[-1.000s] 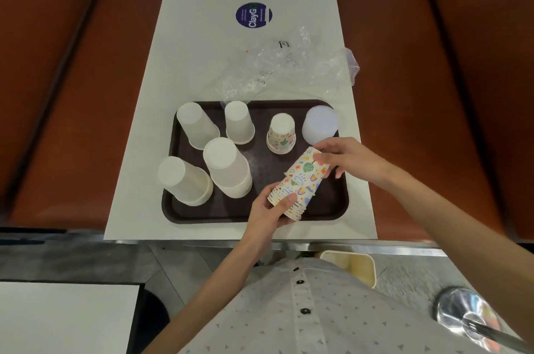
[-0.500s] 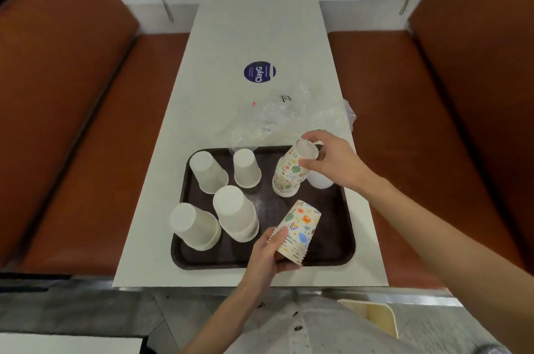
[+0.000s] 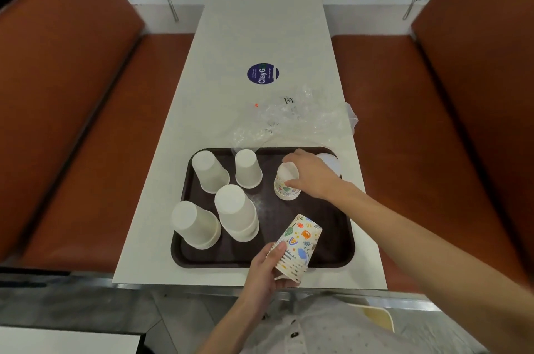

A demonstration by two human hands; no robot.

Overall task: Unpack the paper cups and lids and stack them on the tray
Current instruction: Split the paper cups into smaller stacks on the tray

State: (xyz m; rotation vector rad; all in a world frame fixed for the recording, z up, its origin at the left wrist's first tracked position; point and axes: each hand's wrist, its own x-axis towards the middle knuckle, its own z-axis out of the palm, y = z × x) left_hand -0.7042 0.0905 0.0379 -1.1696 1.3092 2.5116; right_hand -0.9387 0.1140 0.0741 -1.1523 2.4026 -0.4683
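Here, a long white desk (image 3: 260,35) runs away toward 12 o'clock, up to a pale wall. Orange-brown seats (image 3: 72,122) stand on both sides of it, at 9 and 3 o'clock. A round blue sticker (image 3: 263,73) sits on the desk near the middle. Just past it, toward 6 o'clock, lies crumpled clear plastic wrap (image 3: 300,119), touching the far edge of the tray.

The dark brown tray (image 3: 332,255) lies at the near end of the desk. Four lots of plain white cups (image 3: 235,212) stand upside down on its 9 o'clock half, two at the back and two bigger ones at the front. At the tray's 1 o'clock corner is a pile of white lids (image 3: 331,164), partly hidden by the arm.

A patterned cup (image 3: 284,189) stands upside down on the tray just beside the lids, on their 9 o'clock side. It has little green and red pictures on it. The right hand (image 3: 312,174) is on top of it, with the fingers curled round its bottom end.

The left hand (image 3: 265,270) holds a stack of patterned cups (image 3: 299,246) over the tray's 6 o'clock edge. The stack tilts toward 1 o'clock. Its cups show a rainbow, a cloud and an orange cat. The fingers wrap round the rim end, with the thumb pressed on the side.
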